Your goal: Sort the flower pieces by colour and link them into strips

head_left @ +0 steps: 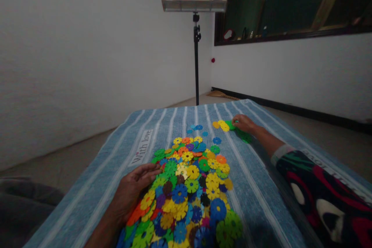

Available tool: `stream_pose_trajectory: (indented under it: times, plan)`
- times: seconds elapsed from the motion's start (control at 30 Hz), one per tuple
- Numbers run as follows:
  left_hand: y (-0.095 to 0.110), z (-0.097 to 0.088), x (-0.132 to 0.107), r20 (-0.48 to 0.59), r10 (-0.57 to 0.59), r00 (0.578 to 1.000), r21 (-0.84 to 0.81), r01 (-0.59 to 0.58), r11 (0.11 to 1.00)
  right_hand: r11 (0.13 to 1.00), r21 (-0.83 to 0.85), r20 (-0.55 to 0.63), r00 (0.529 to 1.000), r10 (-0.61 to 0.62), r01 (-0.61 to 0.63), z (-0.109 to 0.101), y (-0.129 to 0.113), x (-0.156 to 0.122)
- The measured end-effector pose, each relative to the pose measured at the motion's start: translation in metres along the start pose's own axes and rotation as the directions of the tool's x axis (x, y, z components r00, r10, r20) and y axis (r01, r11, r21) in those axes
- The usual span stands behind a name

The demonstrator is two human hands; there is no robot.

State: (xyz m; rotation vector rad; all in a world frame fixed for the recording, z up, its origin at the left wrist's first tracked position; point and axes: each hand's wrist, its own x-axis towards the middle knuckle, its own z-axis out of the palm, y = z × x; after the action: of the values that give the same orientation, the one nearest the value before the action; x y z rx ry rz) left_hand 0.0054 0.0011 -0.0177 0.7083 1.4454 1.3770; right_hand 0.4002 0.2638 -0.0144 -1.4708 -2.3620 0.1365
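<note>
On a blue-striped cloth [162, 124], two hands work at opposite ends of a spread of flower-shaped plastic discs [192, 185].

The left hand [138, 180] lies loosely open, fingers together, against the pile's left flank; the right hand [245, 123], fingers curled, touches green discs [230, 125] near the cloth's far edge, though whether it grips one cannot be told. Yellow discs [223, 125] sit just left of those fingertips, forming a short sideways row. The multicolored pile's long axis runs from the near side toward the far edge.
</note>
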Motion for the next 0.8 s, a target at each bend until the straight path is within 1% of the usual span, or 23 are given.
stream_pose_trajectory:
  times: [0.17, 0.3, 0.47, 0.63, 0.8]
  plan:
    - [0.003, 0.003, -0.003, -0.020, -0.017, 1.000, -0.004, 0.017, 1.000, 0.999, -0.034, 0.031, 0.999, -0.021, 0.022, 0.010, 0.000, 0.004]
    - [0.004, 0.005, -0.004, -0.025, -0.027, 0.999, -0.011, 0.027, 1.000, 0.998, -0.057, 0.051, 0.998, -0.038, 0.041, 0.012, 0.001, 0.006]
    - [0.003, 0.003, -0.003, -0.022, -0.024, 0.999, -0.002, 0.024, 1.000, 0.995, -0.077, 0.071, 0.996, -0.053, 0.058, 0.013, 0.005, 0.007]
    - [0.003, 0.003, -0.003, -0.026, -0.014, 1.000, 0.015, 0.015, 1.000, 0.994, -0.104, 0.067, 0.997, -0.031, 0.038, 0.012, 0.005, 0.006]
    - [0.002, 0.002, -0.001, -0.019, -0.014, 1.000, -0.007, 0.014, 1.000, 0.990, -0.144, 0.051, 0.999, 0.006, 0.001, 0.011, 0.003, 0.001]
